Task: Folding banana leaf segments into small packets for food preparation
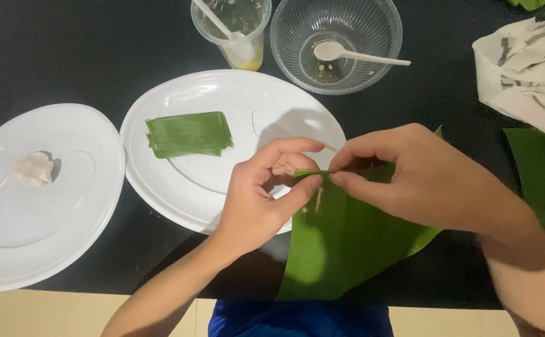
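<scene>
Hands meet over the near centre of the bench (pixel 85 37). Left hand (pixel 263 193) and right hand (pixel 409 181) both pinch the far edge of a large green leaf piece (pixel 347 243), thumb and forefinger closed narrow on that edge, fingertips almost touching each other. The leaf piece lies with its long axis running near to far; its near end overhangs the near edge of the bench, and its far edge, folded over, sits at the fingertips. A thin pale sliver pokes out just beyond the left fingertips; what it is cannot be told.

Bench surface is black and glossy. Left of the hands stands a white oval plate (pixel 235 93) carrying a folded green leaf parcel (pixel 188 134), long axis left to right. Further left, a second white oval plate (pixel 10 249) holds a small pale lump (pixel 33 168). At the far side stand a clear plastic cup (pixel 247 43) with a spoon in it and a clear bowl (pixel 372 31) with a white spoon (pixel 347 55). A crumpled white cloth (pixel 525 68) lies far right, with another green leaf (pixel 544 181) near it. Pale flooring shows below the near bench edge.
</scene>
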